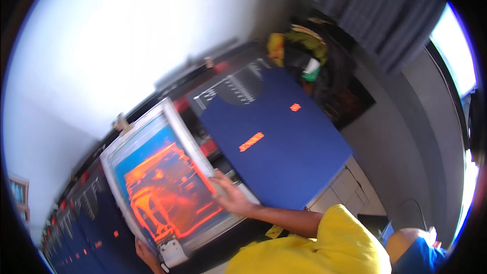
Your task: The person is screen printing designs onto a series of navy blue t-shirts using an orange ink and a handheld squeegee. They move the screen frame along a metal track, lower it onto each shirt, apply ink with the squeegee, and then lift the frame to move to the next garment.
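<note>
A screen printing frame (190, 147) with a pale, ink-stained border lies tilted in front of me. Its blue mesh (147, 155) is smeared with bright orange ink. My right hand (232, 196) is closed over the frame's right side, fingers on the border. At the lower left corner, my left hand (146, 256) grips the frame's edge; part of it is cut off by the picture's lower rim. Beside it, a whitish block-like piece (172, 252) sits at the frame's near end, its kind unclear.
Right of the frame lies a dark blue printed panel (279, 137) with orange marks and white lettering. More such panels (86, 228) line the long table at left. Bags and cloth (304, 53) are heaped beyond. A person in blue (423, 253) is at lower right.
</note>
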Demonstrator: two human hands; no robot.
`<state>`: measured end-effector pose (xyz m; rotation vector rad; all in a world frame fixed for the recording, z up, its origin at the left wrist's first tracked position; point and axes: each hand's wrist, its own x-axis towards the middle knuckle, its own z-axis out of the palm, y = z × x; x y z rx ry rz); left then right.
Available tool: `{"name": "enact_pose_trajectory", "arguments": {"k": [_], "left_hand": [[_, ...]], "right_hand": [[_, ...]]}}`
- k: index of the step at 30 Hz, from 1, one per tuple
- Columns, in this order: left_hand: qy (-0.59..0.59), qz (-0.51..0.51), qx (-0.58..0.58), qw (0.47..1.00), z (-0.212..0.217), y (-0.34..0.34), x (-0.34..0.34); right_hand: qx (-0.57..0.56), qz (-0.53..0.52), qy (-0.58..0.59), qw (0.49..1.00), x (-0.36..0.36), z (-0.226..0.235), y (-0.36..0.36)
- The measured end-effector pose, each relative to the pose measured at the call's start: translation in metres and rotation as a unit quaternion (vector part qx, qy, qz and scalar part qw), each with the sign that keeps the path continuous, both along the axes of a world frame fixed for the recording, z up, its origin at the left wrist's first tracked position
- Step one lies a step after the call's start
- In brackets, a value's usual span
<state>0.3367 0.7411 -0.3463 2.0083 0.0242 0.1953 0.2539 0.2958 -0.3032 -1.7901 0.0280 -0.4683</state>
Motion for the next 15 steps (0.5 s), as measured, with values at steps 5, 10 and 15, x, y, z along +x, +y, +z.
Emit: {"name": "enact_pose_trajectory", "arguments": {"k": [5,10,15], "left_hand": [[-0.140,-0.117,0.306,0.935,-0.048,0.066,0.027],[-0.265,-0.114,0.470,0.834,0.074,-0.047,-0.004],[-0.242,-0.144,0.626,0.727,0.048,-0.025,0.013]], "right_hand": [[0.001,-0.029,-0.020,0.999,0.007,-0.030,0.018],[0.026,0.000,0.088,0.996,-0.002,0.010,0.009],[0.005,-0.003,0.164,0.986,-0.009,0.046,0.003]]}}
